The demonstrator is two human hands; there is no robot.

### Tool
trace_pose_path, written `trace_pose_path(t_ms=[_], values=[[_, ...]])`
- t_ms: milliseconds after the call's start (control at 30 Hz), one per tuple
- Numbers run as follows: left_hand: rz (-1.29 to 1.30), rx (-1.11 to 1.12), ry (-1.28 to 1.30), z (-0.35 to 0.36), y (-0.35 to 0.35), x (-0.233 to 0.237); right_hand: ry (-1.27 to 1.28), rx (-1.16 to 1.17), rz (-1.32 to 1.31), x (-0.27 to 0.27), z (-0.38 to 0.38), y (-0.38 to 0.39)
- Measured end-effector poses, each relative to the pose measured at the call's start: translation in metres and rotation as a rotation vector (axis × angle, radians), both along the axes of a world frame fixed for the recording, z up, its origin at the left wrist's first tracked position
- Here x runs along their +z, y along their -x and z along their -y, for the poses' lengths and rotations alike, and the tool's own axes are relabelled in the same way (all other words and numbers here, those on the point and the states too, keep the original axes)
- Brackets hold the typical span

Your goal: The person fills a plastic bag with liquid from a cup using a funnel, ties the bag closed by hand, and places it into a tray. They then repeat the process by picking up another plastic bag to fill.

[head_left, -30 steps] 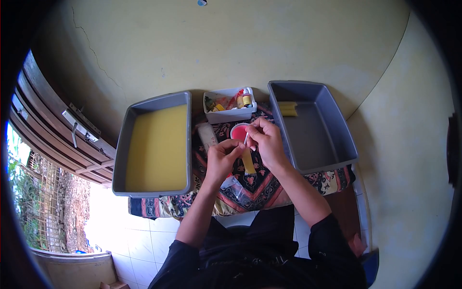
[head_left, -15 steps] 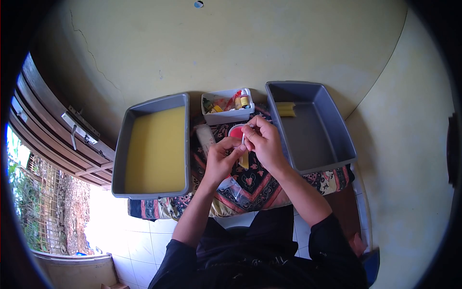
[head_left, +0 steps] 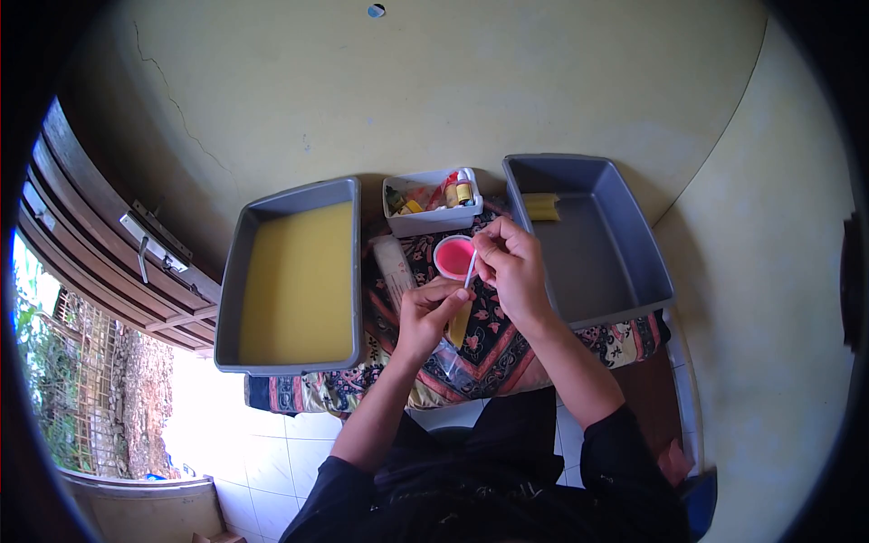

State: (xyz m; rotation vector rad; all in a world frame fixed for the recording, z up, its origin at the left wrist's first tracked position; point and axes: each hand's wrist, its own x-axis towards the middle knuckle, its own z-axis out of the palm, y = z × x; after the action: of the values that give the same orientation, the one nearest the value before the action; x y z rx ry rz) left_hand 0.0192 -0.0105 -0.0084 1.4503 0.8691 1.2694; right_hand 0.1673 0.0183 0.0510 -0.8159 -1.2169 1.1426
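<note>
A thin white strip (head_left: 472, 263) runs between my two hands over the patterned cloth. My left hand (head_left: 429, 315) pinches its lower end between thumb and fingers. At the upper end, my right hand (head_left: 511, 262) is closed on it with thumb and forefinger. Below my left fingertips shows a slim yellow piece (head_left: 460, 326); whether it joins the white strip is hidden by the fingers. Just behind the strip stands a round white-rimmed cup (head_left: 453, 258), pink-red inside. To its left lies a long clear plastic packet (head_left: 391, 264).
A grey tray (head_left: 358, 271) of yellow contents stands at left. The right grey tray (head_left: 593, 262) has yellow tube-like pieces (head_left: 541, 207) in its far left corner. Behind the cup sits a white box (head_left: 433, 223) with small bottles. Clear plastic (head_left: 448, 362) lies near the front edge.
Both hands have come down and toward me, with the right also shifting right. More of the white strip shows between them, and the cup is uncovered. The yellow piece has moved lower.
</note>
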Motion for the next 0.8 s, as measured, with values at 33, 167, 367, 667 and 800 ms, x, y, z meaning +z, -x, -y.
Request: trace_pose_path(t_ms=[33,167,367,667,800], values=[[0.007,-0.003,0.073,0.001,0.000,0.000,0.001,0.020,-0.003,-0.001,0.000,0.000],[0.112,-0.115,0.142,-0.002,0.002,-0.013,0.030,0.120,0.016,0.003,-0.003,-0.002],[0.236,-0.195,0.181,0.006,-0.006,-0.024,-0.016,0.106,-0.085,0.004,-0.010,-0.015],[0.360,0.009,0.181,-0.002,-0.009,-0.011,-0.007,0.012,0.035,-0.041,0.003,-0.019],[0.502,0.050,0.158,-0.008,-0.012,-0.008,-0.007,0.120,0.149,-0.065,0.022,-0.015]])
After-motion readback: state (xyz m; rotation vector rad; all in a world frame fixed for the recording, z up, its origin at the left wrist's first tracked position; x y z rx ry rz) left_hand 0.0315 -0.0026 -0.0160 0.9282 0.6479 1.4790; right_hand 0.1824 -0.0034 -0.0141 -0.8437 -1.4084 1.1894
